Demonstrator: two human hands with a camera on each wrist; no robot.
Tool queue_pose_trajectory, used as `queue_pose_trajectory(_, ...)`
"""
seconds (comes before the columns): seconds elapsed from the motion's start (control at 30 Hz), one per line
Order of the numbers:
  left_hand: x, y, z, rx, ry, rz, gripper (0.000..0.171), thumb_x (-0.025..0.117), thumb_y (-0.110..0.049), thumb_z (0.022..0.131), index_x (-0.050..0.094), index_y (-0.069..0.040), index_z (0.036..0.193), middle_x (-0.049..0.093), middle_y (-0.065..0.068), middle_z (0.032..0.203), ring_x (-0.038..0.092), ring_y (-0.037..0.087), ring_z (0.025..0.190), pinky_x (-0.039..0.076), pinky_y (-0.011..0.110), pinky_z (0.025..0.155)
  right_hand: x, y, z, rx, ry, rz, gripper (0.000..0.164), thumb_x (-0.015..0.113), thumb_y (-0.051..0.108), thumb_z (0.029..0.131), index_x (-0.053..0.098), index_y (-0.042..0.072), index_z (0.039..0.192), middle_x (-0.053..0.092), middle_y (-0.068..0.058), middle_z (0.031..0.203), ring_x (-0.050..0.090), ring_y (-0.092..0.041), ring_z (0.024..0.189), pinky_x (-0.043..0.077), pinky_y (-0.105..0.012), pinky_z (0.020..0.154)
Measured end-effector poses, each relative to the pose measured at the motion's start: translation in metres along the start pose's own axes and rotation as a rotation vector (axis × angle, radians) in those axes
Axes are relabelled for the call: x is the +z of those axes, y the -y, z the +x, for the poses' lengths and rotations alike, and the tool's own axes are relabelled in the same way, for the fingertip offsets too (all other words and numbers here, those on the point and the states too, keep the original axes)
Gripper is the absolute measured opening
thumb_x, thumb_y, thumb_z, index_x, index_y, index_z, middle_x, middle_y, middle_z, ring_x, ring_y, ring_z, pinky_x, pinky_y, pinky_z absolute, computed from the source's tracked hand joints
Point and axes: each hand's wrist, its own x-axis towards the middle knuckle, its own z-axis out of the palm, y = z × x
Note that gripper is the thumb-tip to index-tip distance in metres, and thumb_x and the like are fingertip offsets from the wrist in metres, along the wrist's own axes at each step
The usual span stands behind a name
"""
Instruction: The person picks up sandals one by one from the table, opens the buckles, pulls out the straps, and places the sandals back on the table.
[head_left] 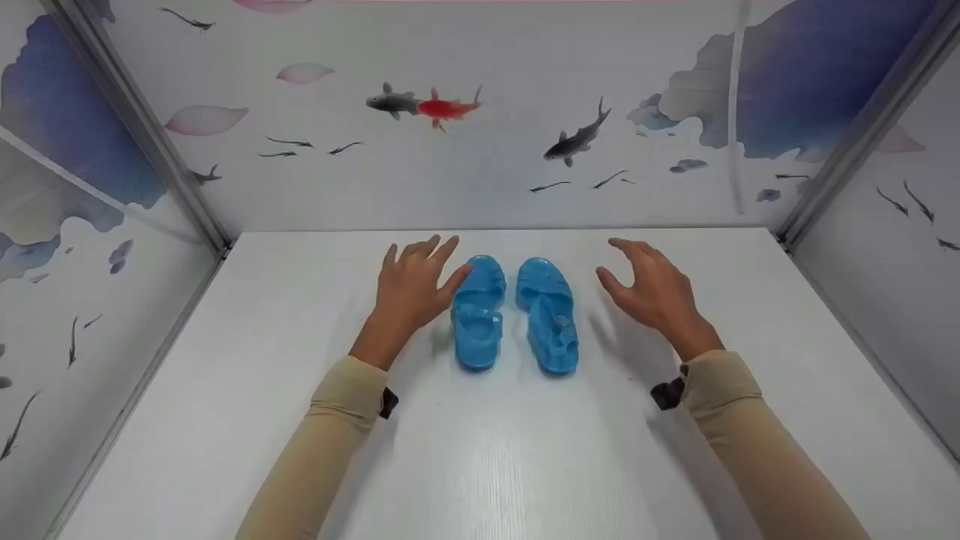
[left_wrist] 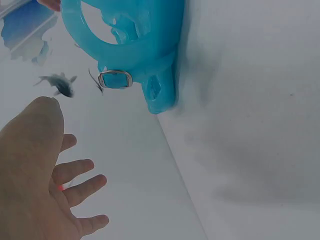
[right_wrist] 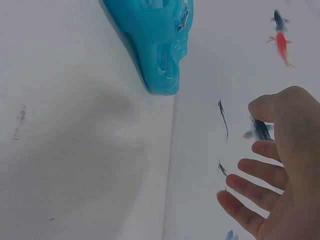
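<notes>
Two blue jelly sandals lie side by side on the white table, toes pointing away from me. My left hand (head_left: pixel 415 283) hovers beside the left sandal (head_left: pixel 478 346), fingers spread and holding nothing; its thumb overlaps the sandal's edge in the head view. To the right of the right sandal (head_left: pixel 546 289), and apart from it, my right hand (head_left: pixel 656 292) is held up with its fingers loosely bent and nothing in them. A metal buckle (left_wrist: pixel 115 79) shows on a sandal strap in the left wrist view. In the right wrist view, a sandal toe (right_wrist: pixel 162 75) appears above the hand.
The white table (head_left: pixel 525 465) meets a back panel (head_left: pixel 480 180) printed with fish and petals. Similar printed panels (head_left: pixel 142 300) stand at the left and right, joined by grey metal corner posts (head_left: pixel 862 120). A dark wrist device (head_left: pixel 667 393) sits by my right cuff.
</notes>
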Motion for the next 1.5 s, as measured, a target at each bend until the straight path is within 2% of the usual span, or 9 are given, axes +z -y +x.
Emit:
queue_pose_trajectory(0.13,0.000,-0.012,-0.001,0.056,-0.026,-0.006,0.063,0.048,-0.060,0.111,0.051,-0.024,0.162,0.057,0.010,0.163,0.054,0.033,0.151,0.043,0.058,0.125,0.004,0.002,-0.005,-0.018,-0.018,0.074,0.054,0.064,0.037,0.108,0.056,0.013,0.156,0.062,-0.018,0.153,0.068,-0.040,0.129,0.060,-0.062,0.100)
queue_pose_trajectory(0.4,0.003,-0.039,-0.003,0.133,-0.049,-0.075,0.061,0.054,-0.057,0.110,0.055,-0.021,0.159,0.066,0.008,0.154,0.061,0.029,0.144,0.054,0.050,0.116,0.008,0.005,-0.014,-0.052,-0.023,0.174,0.046,0.063,0.029,0.109,0.060,0.012,0.152,0.070,-0.017,0.141,0.072,-0.036,0.122,0.064,-0.055,0.098)
queue_pose_trajectory(0.63,0.006,-0.052,-0.003,0.114,-0.045,-0.126,0.063,0.055,-0.058,0.110,0.056,-0.018,0.159,0.068,0.008,0.151,0.065,0.028,0.139,0.059,0.047,0.111,0.007,0.004,-0.021,-0.079,-0.048,0.230,0.039,0.064,0.024,0.109,0.066,0.011,0.146,0.075,-0.016,0.131,0.076,-0.034,0.112,0.066,-0.053,0.093)
queue_pose_trajectory(0.83,0.011,-0.061,-0.007,0.109,0.001,-0.217,0.063,0.052,-0.058,0.111,0.058,-0.015,0.156,0.067,0.010,0.151,0.066,0.029,0.138,0.060,0.047,0.109,0.010,0.008,-0.027,-0.082,-0.005,0.228,0.034,0.066,0.022,0.108,0.071,0.009,0.139,0.077,-0.015,0.124,0.077,-0.032,0.106,0.066,-0.051,0.092)
queue_pose_trajectory(1.07,0.019,-0.079,-0.011,0.094,0.079,-0.319,0.064,0.052,-0.058,0.111,0.058,-0.013,0.155,0.067,0.011,0.152,0.065,0.029,0.140,0.060,0.046,0.109,0.020,0.014,-0.031,-0.098,0.060,0.245,0.030,0.066,0.018,0.108,0.073,0.007,0.135,0.078,-0.015,0.119,0.078,-0.032,0.101,0.067,-0.051,0.091)
queue_pose_trajectory(1.3,0.030,-0.091,-0.015,0.065,0.134,-0.387,0.064,0.053,-0.059,0.110,0.057,-0.014,0.156,0.066,0.012,0.153,0.063,0.030,0.143,0.058,0.048,0.112,0.030,0.015,-0.033,-0.162,0.046,0.286,0.027,0.069,0.013,0.106,0.075,0.004,0.130,0.079,-0.014,0.117,0.079,-0.029,0.100,0.068,-0.048,0.088)
queue_pose_trajectory(1.5,0.037,-0.097,-0.015,0.054,0.143,-0.418,0.057,0.058,-0.050,0.111,0.061,-0.011,0.152,0.069,0.011,0.149,0.065,0.029,0.141,0.058,0.045,0.112,0.037,0.016,-0.039,-0.184,0.049,0.296,0.025,0.071,0.013,0.106,0.075,0.005,0.129,0.078,-0.014,0.119,0.078,-0.027,0.101,0.068,-0.046,0.088)
